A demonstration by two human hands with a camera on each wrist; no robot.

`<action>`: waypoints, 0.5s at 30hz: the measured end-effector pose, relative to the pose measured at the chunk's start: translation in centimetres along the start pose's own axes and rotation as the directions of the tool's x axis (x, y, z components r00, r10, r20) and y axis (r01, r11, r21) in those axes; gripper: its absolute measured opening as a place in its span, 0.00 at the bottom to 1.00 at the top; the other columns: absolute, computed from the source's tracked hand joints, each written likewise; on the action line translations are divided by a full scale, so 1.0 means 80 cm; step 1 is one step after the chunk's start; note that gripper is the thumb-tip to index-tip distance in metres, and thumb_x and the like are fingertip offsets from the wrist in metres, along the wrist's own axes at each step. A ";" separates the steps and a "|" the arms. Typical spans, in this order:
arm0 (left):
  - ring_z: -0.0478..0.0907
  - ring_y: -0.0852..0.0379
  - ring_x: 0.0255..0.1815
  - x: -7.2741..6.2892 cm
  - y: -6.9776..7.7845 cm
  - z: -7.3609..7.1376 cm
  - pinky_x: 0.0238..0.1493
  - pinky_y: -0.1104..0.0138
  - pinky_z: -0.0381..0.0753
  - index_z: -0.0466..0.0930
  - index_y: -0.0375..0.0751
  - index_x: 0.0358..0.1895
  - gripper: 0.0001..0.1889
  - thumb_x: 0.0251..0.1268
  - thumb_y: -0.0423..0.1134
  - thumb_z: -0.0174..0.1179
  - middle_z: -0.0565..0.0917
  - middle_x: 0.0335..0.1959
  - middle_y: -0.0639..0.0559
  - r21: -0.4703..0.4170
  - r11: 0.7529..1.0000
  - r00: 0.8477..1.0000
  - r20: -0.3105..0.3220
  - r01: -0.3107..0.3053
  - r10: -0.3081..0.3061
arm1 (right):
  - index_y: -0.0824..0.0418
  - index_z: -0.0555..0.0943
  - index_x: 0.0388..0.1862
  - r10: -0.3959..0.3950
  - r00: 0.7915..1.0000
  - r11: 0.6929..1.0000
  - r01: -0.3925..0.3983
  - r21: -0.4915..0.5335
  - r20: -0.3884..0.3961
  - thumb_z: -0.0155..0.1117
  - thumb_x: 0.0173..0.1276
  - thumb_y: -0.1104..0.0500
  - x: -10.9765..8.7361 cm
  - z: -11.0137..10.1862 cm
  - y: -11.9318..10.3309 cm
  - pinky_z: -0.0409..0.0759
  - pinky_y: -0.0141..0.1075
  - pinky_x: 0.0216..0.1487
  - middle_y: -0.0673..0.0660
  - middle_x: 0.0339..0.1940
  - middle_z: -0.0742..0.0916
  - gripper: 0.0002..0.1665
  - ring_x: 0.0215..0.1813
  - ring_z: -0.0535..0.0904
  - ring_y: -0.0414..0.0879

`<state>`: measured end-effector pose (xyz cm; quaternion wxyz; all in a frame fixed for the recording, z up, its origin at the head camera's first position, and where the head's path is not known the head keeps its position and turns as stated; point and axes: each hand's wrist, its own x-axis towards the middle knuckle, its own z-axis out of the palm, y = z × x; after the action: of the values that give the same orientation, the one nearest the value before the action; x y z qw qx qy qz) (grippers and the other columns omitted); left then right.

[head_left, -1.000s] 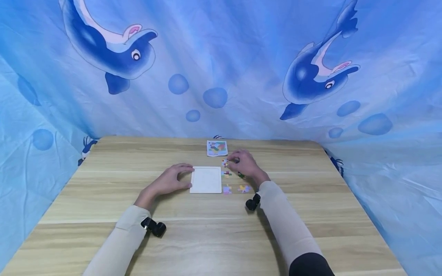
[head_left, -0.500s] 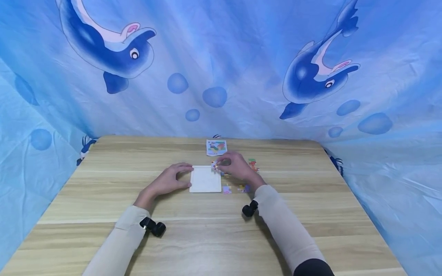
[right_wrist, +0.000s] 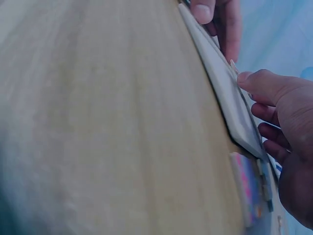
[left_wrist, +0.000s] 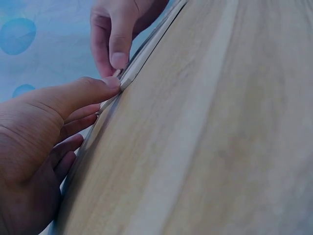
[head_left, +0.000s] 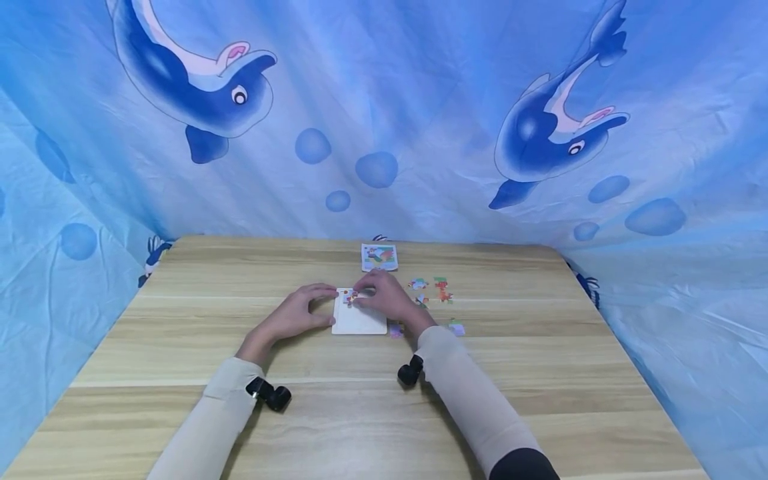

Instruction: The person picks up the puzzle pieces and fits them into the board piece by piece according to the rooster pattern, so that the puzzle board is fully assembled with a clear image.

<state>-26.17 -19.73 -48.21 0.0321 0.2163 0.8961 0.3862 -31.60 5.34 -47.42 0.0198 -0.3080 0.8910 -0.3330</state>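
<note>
A square white puzzle tray lies on the table in the head view. My left hand holds it by the left side, the thumb near the lower corner and the index finger near the upper one. Over the tray's upper left part, my right hand pinches a colourful jigsaw piece between thumb and fingers. In the right wrist view the tray appears edge-on, with the piece's edge showing at the thumb tip. The left thumb touches the tray corner in the left wrist view.
Several loose jigsaw pieces lie right of the tray, among them a red-green one and a purple one. Behind the tray lies a small picture card. A blue dolphin curtain hangs beyond the wooden table.
My right hand has carried the jigsaw piece leftward from beside the tray to its upper left part, uncovering loose pieces on the right. The left hand has stayed at the tray.
</note>
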 end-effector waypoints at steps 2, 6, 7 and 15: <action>0.66 0.39 0.78 0.000 -0.001 0.001 0.80 0.41 0.62 0.79 0.41 0.68 0.32 0.59 0.44 0.74 0.75 0.74 0.44 0.002 1.000 1.000 0.000 -0.002 0.002 | 0.58 0.90 0.51 -0.004 1.000 1.000 0.004 0.002 0.000 0.75 0.66 0.55 0.000 0.003 0.000 0.78 0.46 0.68 0.55 0.52 0.89 0.16 0.59 0.80 0.51; 0.66 0.38 0.78 0.001 -0.001 0.001 0.79 0.40 0.63 0.79 0.40 0.68 0.32 0.60 0.43 0.74 0.75 0.73 0.43 -0.001 1.000 1.000 -0.004 -0.006 0.006 | 0.57 0.90 0.51 0.004 1.000 1.000 -0.004 0.006 -0.005 0.75 0.66 0.55 -0.001 0.007 0.000 0.78 0.46 0.63 0.55 0.51 0.86 0.16 0.57 0.79 0.52; 0.67 0.37 0.78 0.000 -0.001 0.002 0.78 0.40 0.63 0.79 0.40 0.68 0.32 0.60 0.43 0.74 0.75 0.73 0.43 0.001 1.000 1.000 -0.005 -0.009 0.009 | 0.57 0.90 0.51 0.005 1.000 1.000 -0.005 0.004 -0.008 0.75 0.66 0.54 -0.001 0.008 0.000 0.78 0.46 0.62 0.55 0.51 0.86 0.16 0.57 0.78 0.52; 0.65 0.35 0.78 0.000 0.000 0.002 0.78 0.37 0.61 0.78 0.40 0.69 0.32 0.61 0.44 0.74 0.73 0.75 0.41 0.006 1.000 1.000 -0.001 0.002 -0.002 | 0.56 0.90 0.53 -0.005 1.000 1.000 0.005 0.010 -0.017 0.76 0.66 0.54 0.000 0.009 0.001 0.79 0.45 0.60 0.55 0.50 0.86 0.17 0.56 0.78 0.51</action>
<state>-26.18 -19.63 -48.32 0.0315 0.2154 0.8974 0.3838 -31.42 4.96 -48.04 0.0130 -0.3072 0.8888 -0.3399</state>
